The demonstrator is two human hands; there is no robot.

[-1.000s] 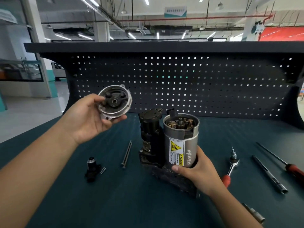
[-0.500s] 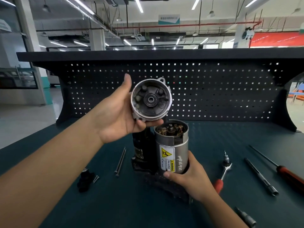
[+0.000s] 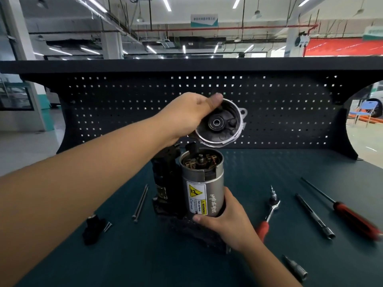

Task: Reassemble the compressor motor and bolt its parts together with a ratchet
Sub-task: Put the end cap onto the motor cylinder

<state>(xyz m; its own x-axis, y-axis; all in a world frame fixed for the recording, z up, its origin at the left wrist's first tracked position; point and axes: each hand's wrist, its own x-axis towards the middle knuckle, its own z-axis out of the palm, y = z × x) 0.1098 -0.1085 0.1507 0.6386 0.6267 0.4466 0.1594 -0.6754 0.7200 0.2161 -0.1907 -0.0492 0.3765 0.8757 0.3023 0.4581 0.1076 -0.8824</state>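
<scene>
The silver motor can (image 3: 204,183) stands upright on the black compressor body (image 3: 165,183), its open top showing brushes and a shaft. My right hand (image 3: 226,222) grips the can near its base. My left hand (image 3: 186,117) holds the round metal end cap (image 3: 219,123) tilted just above and behind the can's open top, its inner side with the bearing facing me. The red-handled ratchet (image 3: 269,214) lies on the mat right of the motor. Long bolts (image 3: 141,201) lie to the left of the compressor.
A small black part (image 3: 93,228) with screws beside it lies front left. A long socket extension (image 3: 315,216), a red-handled screwdriver (image 3: 352,216) and a socket (image 3: 296,268) lie on the right. A black pegboard (image 3: 269,112) backs the dark green bench mat (image 3: 145,255).
My left hand carried the end cap from the upper left rightward to just above the motor can's open top and tilted it over. My right hand kept its hold on the can.
</scene>
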